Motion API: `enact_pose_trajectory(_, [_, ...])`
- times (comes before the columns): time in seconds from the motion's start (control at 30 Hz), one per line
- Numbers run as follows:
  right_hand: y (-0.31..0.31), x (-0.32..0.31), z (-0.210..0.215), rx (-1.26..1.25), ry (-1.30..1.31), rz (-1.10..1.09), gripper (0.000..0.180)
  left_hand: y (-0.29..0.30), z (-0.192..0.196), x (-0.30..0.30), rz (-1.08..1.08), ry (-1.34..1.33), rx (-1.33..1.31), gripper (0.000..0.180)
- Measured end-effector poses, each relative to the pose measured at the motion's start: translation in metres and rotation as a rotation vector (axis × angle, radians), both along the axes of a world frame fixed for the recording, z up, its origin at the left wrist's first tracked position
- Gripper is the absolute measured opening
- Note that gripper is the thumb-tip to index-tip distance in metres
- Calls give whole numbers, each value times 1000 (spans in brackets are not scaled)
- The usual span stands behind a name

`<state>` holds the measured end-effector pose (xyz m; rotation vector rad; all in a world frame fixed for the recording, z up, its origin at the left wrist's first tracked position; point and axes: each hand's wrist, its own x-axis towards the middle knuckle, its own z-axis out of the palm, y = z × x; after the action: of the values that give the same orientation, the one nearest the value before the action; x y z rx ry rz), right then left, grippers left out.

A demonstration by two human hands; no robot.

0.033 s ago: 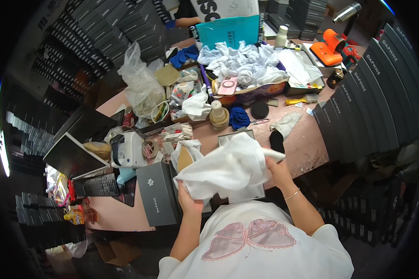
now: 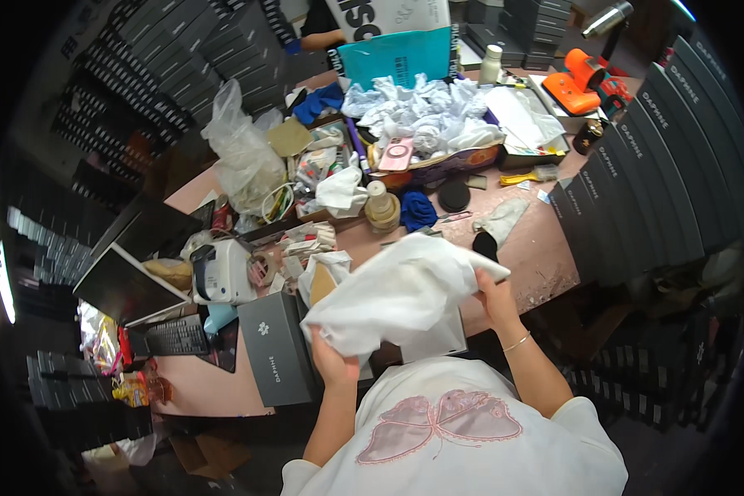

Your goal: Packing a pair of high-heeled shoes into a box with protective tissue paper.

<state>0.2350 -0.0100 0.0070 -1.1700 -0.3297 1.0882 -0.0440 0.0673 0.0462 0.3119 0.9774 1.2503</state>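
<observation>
Bench, one person, both hands at work. A soft white, thin, cloth-like wrapper (image 2: 397, 293) is held in the air over an open box with a pale lining (image 2: 445, 335), spread between the hands. A stiff, narrow white end with a dark edge (image 2: 491, 267) juts from its right side.

On method, my judgement: hold the stiff end steady on the right, keep light tension from the left, and smooth folds before lowering; hard pulling could crease or tear the thin material.

Left hand (image 2: 336, 360): closed on the wrapper's near-left edge, thumb along it; gap between fingers hidden. Right hand (image 2: 497, 302): curled closed around the stiff end; fingertips partly covered. Beside the left forearm: dark grey lidded cardboard box (image 2: 274, 351).
</observation>
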Motion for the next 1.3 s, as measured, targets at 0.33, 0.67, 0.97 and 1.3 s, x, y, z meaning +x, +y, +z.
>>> enact_pose_trajectory(0.33, [-9, 91, 26, -2, -201, -250, 39, -15, -71, 64, -1381, 953, 1059, 49])
enact_pose_trajectory(0.67, [51, 1, 42, -114, -606, 511, 33, 11, -44, 53, -1222, -131, -150, 56])
enact_pose_trajectory(0.97, [46, -69, 15, 88, -1120, 671, 40, -35, -45, 52, -417, -46, -61, 48])
enact_pose_trajectory(1.3, [72, -44, -36, -73, -1775, 460, 46, -25, -47, 19, -458, -173, -174, 54])
